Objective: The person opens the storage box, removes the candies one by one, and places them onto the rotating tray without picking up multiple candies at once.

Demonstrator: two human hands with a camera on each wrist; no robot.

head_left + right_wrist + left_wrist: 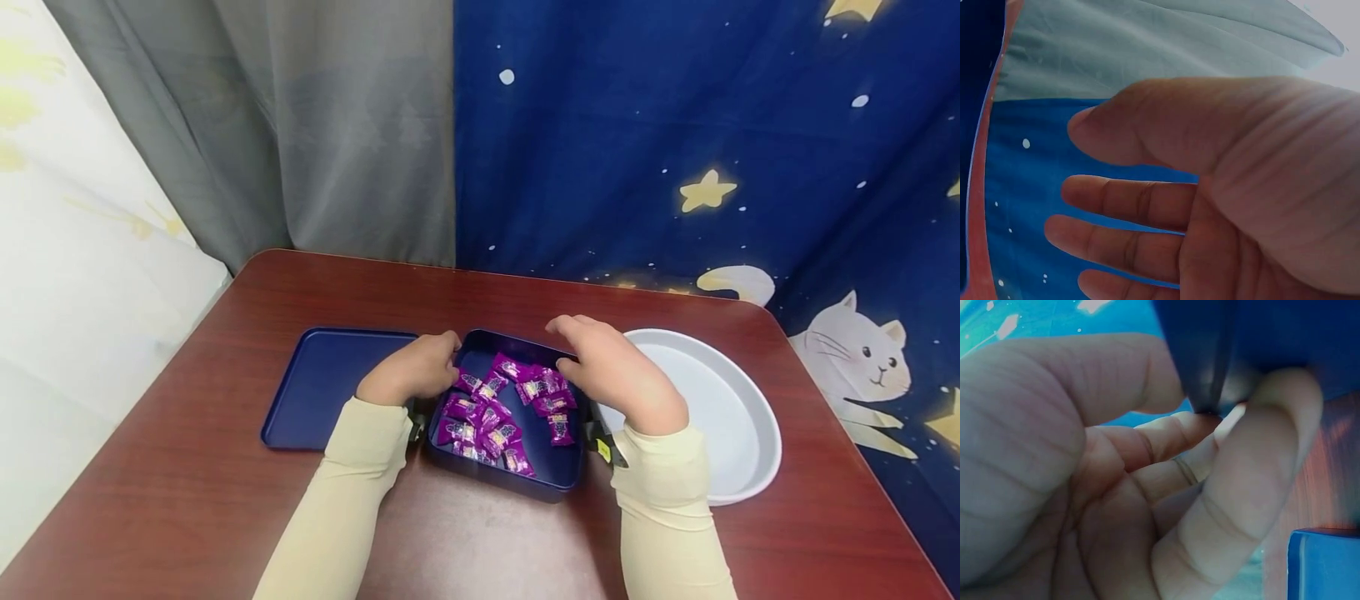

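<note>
A dark blue rectangular box (507, 477) holds several purple-wrapped candies (491, 417). My left hand (416, 367) is at the box's left side in the head view. Up close in the left wrist view, the thumb and fingers of the left hand (1147, 469) grip the edge of the blue box (1260, 344). Above the right rim of the box is my right hand (611, 367), its thumb and fingers spread apart. Nothing lies between the fingers of the right hand (1166, 194) in the right wrist view.
To the left, a flat dark blue lid (318, 392) lies on the brown table (180, 467). A round white tray (712, 417) sits to the right, partly behind the right arm. Grey and star-patterned blue curtains (600, 150) hang behind the table.
</note>
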